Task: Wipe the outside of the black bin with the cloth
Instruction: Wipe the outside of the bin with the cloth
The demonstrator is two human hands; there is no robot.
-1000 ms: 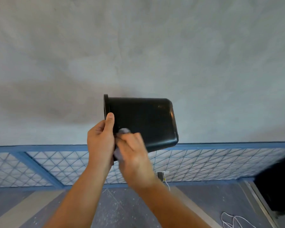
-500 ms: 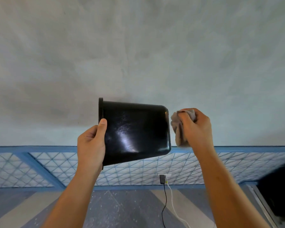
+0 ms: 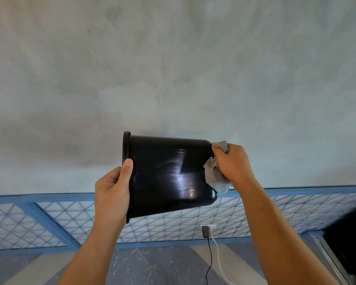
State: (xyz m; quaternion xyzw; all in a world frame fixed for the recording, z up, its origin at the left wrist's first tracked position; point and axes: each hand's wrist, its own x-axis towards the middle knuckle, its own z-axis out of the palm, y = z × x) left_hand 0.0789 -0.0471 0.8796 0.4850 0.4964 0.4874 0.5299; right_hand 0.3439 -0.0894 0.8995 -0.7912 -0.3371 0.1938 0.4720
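Observation:
A glossy black bin (image 3: pixel 164 173) is held up in the air on its side, rim to the left and base to the right. My left hand (image 3: pixel 111 192) grips it at the rim end, thumb lying on the side wall. My right hand (image 3: pixel 231 162) is closed on a crumpled grey cloth (image 3: pixel 214 177), which is pressed against the bin's base end at the right. Light glints off the bin's side wall near the cloth.
A grey concrete wall (image 3: pixel 173 68) fills the background. Below it runs a blue-framed mesh panel (image 3: pixel 49 221). A black plug (image 3: pixel 205 231) with black and white cables hangs down to the floor. A dark object (image 3: pixel 351 239) stands at the lower right.
A second ago my right hand with the cloth was beside my left hand at the rim end. It swept right along the bin and now presses the cloth on the base end.

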